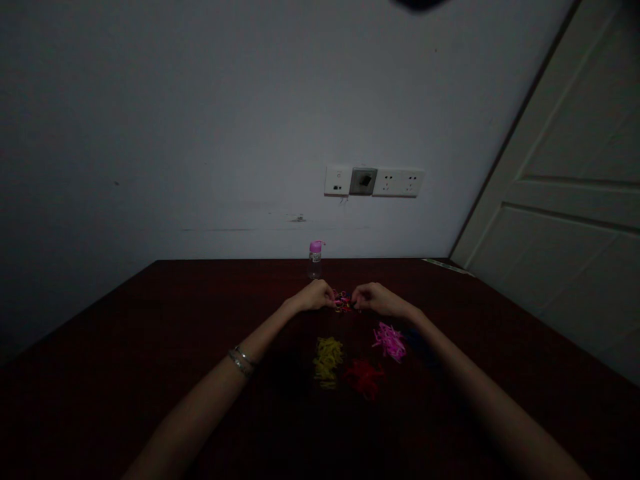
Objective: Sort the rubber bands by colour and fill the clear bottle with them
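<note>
A small pile of mixed-colour bands (343, 303) lies on the dark red table between my two hands. My left hand (319, 295) touches its left side, fingers pinched together at the bands. On the right side, my right hand (371, 297) has its fingers closed at the edge of the pile. What either hand pinches is too small and dark to make out. Closer to me are a yellow pile (328, 360), a red pile (365, 377) and a pink pile (389, 341) of similar thin pieces. Something dark blue (419, 343) shows dimly beside my right forearm.
A clear bottle with a pink cap (315, 259) stands behind my left hand near the wall. Sockets (399, 183) are set in the wall above the table (225, 280). A pale door (565, 167) is at the right. The light is dim.
</note>
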Motion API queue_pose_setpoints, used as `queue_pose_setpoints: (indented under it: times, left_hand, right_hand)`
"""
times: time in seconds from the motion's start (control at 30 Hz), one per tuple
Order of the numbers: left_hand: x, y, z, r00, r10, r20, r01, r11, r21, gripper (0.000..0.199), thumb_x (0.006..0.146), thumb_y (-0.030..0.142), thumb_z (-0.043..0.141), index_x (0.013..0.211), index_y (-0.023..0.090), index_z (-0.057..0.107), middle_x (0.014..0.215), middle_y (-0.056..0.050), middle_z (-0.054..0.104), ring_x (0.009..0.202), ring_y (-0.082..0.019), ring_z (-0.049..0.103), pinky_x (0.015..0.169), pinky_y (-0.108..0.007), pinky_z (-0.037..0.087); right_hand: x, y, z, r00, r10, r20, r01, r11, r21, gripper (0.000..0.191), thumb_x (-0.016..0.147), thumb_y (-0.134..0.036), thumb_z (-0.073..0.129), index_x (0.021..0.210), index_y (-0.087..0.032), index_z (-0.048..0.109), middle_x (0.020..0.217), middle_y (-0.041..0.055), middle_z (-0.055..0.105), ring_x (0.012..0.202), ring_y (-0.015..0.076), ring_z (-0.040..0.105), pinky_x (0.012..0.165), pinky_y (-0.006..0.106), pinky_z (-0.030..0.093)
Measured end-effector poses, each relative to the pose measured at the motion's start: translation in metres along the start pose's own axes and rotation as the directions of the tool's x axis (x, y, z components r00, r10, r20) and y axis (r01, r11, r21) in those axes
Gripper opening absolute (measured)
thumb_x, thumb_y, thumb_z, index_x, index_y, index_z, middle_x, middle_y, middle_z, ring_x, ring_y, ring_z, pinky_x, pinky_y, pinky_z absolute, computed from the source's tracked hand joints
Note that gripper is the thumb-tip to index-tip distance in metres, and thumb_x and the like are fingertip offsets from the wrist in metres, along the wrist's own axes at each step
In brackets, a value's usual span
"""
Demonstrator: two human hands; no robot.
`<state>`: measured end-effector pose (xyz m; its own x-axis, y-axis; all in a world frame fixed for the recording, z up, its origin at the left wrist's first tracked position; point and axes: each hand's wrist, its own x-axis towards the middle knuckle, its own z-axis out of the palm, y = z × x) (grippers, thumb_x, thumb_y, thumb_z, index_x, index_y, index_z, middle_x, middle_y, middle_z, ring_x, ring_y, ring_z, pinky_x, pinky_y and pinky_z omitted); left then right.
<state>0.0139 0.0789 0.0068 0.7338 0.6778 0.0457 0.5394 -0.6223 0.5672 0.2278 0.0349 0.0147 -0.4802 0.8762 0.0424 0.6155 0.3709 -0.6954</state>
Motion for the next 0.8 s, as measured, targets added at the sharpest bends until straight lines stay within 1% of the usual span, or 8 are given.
queue_pose_setpoints:
  times: [0.1,0.17,0.33,0.43,0.5,0.6,0.7,0.8]
  left_hand:
    - [0.000,-0.004,-0.002,1.000,0.018,0.005,-0.017,0.998,-0.066,0.018,0.068,0.021,0.057,0.072,0.007,0.066,0.060,0.000,0.056,0.056,-0.008,0.045,0.051,-0.017,0.031]
    - [-0.001,-0.004,-0.003,1.000,0.009,0.004,-0.008,0.995,-0.102,0.019,0.068,0.021,0.056,0.075,0.007,0.067,0.061,0.000,0.057,0.057,-0.009,0.046,0.052,-0.017,0.032]
    - [-0.005,0.001,-0.016,0.999,-0.045,0.030,0.050,0.978,-0.202,0.027,0.067,0.019,0.055,0.090,0.010,0.067,0.071,-0.003,0.064,0.062,-0.010,0.052,0.056,-0.018,0.038]
    - [-0.008,-0.002,-0.027,0.995,-0.095,0.040,0.101,0.976,-0.192,0.025,0.066,0.019,0.056,0.088,0.010,0.067,0.069,-0.004,0.064,0.058,-0.009,0.051,0.053,-0.017,0.037]
    - [-0.011,-0.006,-0.033,0.988,-0.133,0.082,0.147,0.970,-0.194,0.026,0.066,0.019,0.056,0.088,0.009,0.065,0.067,-0.004,0.064,0.053,-0.008,0.049,0.048,-0.017,0.034]
    - [-0.013,-0.014,-0.034,0.973,-0.162,0.162,0.198,0.951,-0.238,0.026,0.064,0.016,0.054,0.088,0.009,0.063,0.067,-0.003,0.064,0.047,-0.006,0.045,0.045,-0.017,0.033]
    - [-0.014,-0.020,-0.033,0.968,-0.135,0.211,0.193,0.939,-0.284,0.024,0.062,0.013,0.052,0.083,0.009,0.062,0.066,-0.003,0.063,0.045,-0.005,0.044,0.045,-0.017,0.034]
    - [-0.016,-0.021,-0.036,0.966,-0.101,0.236,0.171,0.940,-0.297,0.020,0.061,0.012,0.051,0.077,0.008,0.062,0.064,-0.003,0.062,0.044,-0.006,0.044,0.044,-0.018,0.034]
  right_hand:
    - [0.002,-0.003,0.003,1.000,-0.020,-0.003,0.020,0.999,0.038,0.016,0.067,-0.018,0.052,0.079,-0.012,0.061,0.066,0.0023,0.061,0.059,0.0113,0.053,0.054,0.021,0.040]
    - [0.003,-0.006,0.007,0.999,-0.043,0.000,0.042,0.999,0.021,0.018,0.067,-0.015,0.050,0.080,-0.013,0.062,0.068,0.0025,0.062,0.060,0.0114,0.053,0.056,0.021,0.041]
    - [0.006,-0.013,0.019,0.994,-0.108,-0.021,0.104,0.983,-0.151,0.021,0.066,-0.009,0.048,0.079,-0.013,0.064,0.074,0.0037,0.063,0.064,0.0126,0.054,0.059,0.021,0.040]
    - [0.008,-0.011,0.025,0.993,-0.118,-0.023,0.108,0.958,-0.266,0.019,0.066,-0.009,0.048,0.075,-0.014,0.063,0.072,0.0036,0.062,0.063,0.0126,0.053,0.058,0.021,0.038]
    - [0.010,-0.007,0.028,0.992,-0.124,-0.025,0.110,0.941,-0.319,0.015,0.068,-0.010,0.049,0.074,-0.014,0.063,0.071,0.0039,0.061,0.062,0.0126,0.052,0.057,0.021,0.037]
    - [0.013,-0.001,0.032,0.990,-0.138,-0.040,0.113,0.920,-0.374,0.012,0.071,-0.012,0.049,0.072,-0.013,0.061,0.072,0.0052,0.060,0.064,0.0133,0.051,0.059,0.022,0.036]
    - [0.015,0.000,0.034,0.991,-0.126,-0.038,0.100,0.909,-0.405,0.012,0.074,-0.014,0.049,0.070,-0.013,0.060,0.074,0.0060,0.060,0.066,0.0139,0.052,0.061,0.022,0.036]
    - [0.014,-0.002,0.034,0.992,-0.120,-0.031,0.094,0.891,-0.445,0.014,0.077,-0.014,0.046,0.071,-0.013,0.059,0.077,0.0075,0.059,0.069,0.0145,0.052,0.063,0.023,0.037]
